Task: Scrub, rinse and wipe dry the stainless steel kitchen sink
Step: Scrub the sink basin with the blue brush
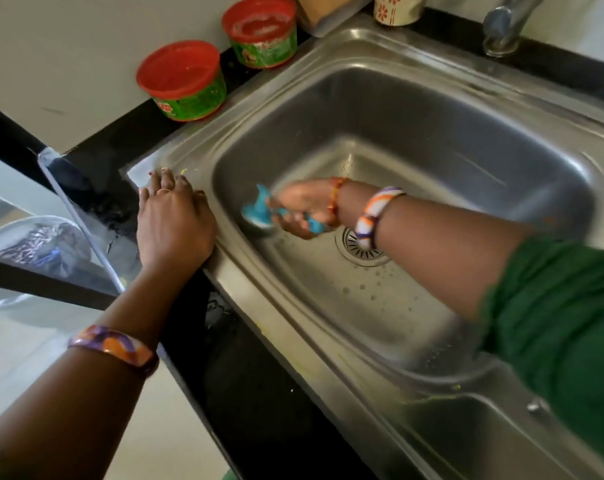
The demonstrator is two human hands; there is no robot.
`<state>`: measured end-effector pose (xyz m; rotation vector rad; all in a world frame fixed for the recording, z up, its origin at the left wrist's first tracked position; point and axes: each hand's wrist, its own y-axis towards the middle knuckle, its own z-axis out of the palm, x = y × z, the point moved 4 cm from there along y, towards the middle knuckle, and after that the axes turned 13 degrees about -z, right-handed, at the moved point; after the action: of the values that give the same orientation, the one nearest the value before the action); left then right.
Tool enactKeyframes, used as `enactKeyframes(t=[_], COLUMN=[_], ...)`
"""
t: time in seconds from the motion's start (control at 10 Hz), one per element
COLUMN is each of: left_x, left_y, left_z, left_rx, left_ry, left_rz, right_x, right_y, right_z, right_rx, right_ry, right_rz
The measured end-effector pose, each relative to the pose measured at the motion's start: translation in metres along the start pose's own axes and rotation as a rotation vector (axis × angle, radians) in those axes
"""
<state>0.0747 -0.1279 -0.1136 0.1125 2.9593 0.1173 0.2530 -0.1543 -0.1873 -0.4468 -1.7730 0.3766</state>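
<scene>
- The stainless steel sink [414, 109] is set into a black countertop [127, 140], and every place below is given relative to it.
- Water droplets are seen on the basin floor around the round drain strainer [357, 249].
- A pale wall is seen beyond the far-left rim of the sink, and a light floor lies below the counter on the sink's left side.
- The chrome tap [504, 26] stands behind the far right corner of the sink.
- A cup with red flower print [395, 8] is placed just behind the far rim.
- Two green tubs with red lids [182, 81] are stood on the countertop just off the sink's far-left rim; their labels are blurred and cannot be read.
- A second, shallower steel basin is partly seen at the near right end of the sink.
- The left hand [172, 216] is laid flat on the sink's left rim, fingers straight and spread, nothing held.
- The right hand [300, 207] is lowered inside the basin, just left of the drain, its fingers wrapped round the handle of a blue scrub brush [259, 213].
- The brush head is pressed against the basin's left inner wall; it is blurred.
- Patterned bangles are worn on both wrists, and a green sleeve [563, 317] covers the right upper arm.
</scene>
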Motion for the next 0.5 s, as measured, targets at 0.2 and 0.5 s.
enactKeyframes(t=[0.2, 0.5], left_x=[-0.002, -0.003], left_y=[0.0, -0.003], left_z=[0.0, -0.002], left_rx=[-0.01, 0.002], left_ry=[-0.012, -0.036], left_rz=[0.016, 0.025], right_x=[-0.129, -0.024], right_y=[0.038, -0.047], right_z=[-0.012, 0.014], right_rx=[0.456, 0.703], right_ry=[-0.254, -0.561], right_rz=[0.179, 0.209])
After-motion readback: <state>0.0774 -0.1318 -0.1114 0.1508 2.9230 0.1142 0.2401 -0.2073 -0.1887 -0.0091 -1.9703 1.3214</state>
